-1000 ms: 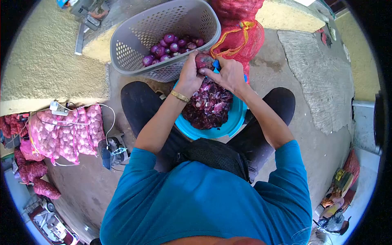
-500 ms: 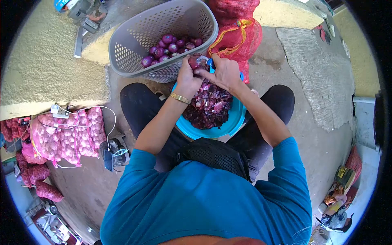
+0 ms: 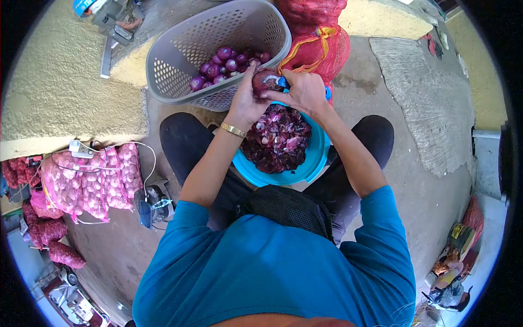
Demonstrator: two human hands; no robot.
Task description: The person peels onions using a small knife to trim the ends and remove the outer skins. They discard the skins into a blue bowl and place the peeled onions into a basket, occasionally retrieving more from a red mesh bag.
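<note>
My left hand [image 3: 246, 101] is closed around a red onion [image 3: 265, 82], the thumb and fingers cupping its left side. At the onion's right side, my right hand [image 3: 305, 94] grips a small blue-handled knife [image 3: 283, 82], its pale blade against the skin. The right thumb reaches across under the onion. Just below both hands sits a round turquoise basin [image 3: 318, 158] heaped with loose onion skins [image 3: 279, 136]. Beyond the left hand stands a grey perforated basket [image 3: 188, 41] holding several purple peeled onions [image 3: 223, 62].
Red mesh sacks [image 3: 327, 52] with a yellow tie stand beyond the right hand. Pink net bags of bulbs [image 3: 90, 177] lie at the left near a power strip [image 3: 81, 149] and cable. My bent legs [image 3: 188, 144] flank the basin. A flattened grey sack [image 3: 417, 98] lies at right.
The fingers of my left hand have opened out more around the onion, showing more of it. The left wrist has moved slightly left. The right hand still grips the knife.
</note>
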